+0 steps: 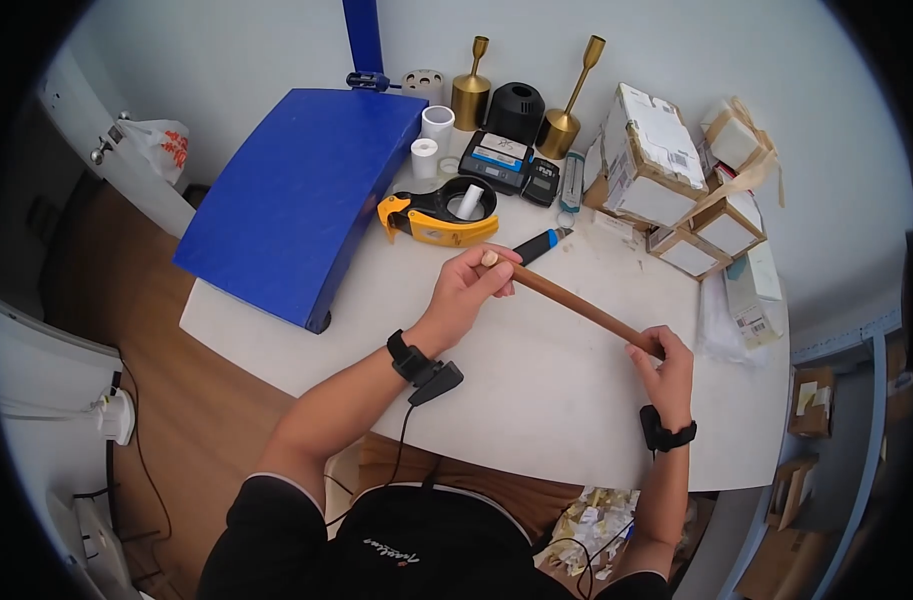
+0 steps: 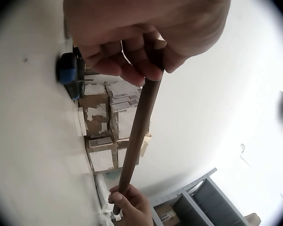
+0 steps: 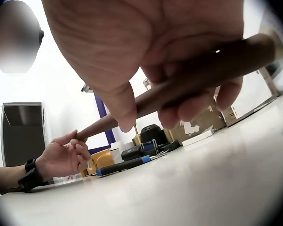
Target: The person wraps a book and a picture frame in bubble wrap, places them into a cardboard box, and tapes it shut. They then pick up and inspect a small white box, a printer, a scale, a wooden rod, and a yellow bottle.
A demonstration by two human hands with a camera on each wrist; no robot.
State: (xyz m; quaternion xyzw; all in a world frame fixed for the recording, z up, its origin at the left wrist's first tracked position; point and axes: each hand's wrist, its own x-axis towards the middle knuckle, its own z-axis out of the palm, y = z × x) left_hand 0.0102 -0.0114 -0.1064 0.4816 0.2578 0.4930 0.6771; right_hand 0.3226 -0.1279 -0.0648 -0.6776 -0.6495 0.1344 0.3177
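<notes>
A brown wooden rod (image 1: 581,314) with a pale end is held above the white table (image 1: 536,400), slanting down to the right in the head view. My left hand (image 1: 461,295) pinches its pale end between thumb and fingers. Near the other end, my right hand (image 1: 668,372) grips the rod, thumb on one side and fingers on the other. In the right wrist view the rod (image 3: 165,94) runs across the palm, its tip jutting past the fingers. Behind the left hand lies a blue-and-black utility knife (image 1: 536,246).
A yellow-and-black tape dispenser (image 1: 438,228) sits beyond the knife, beside a large blue platform (image 1: 296,190). White rolls (image 1: 424,158), black devices (image 1: 496,160) and two brass candlesticks (image 1: 471,95) stand at the back. Several cardboard boxes (image 1: 646,160) are stacked at the right.
</notes>
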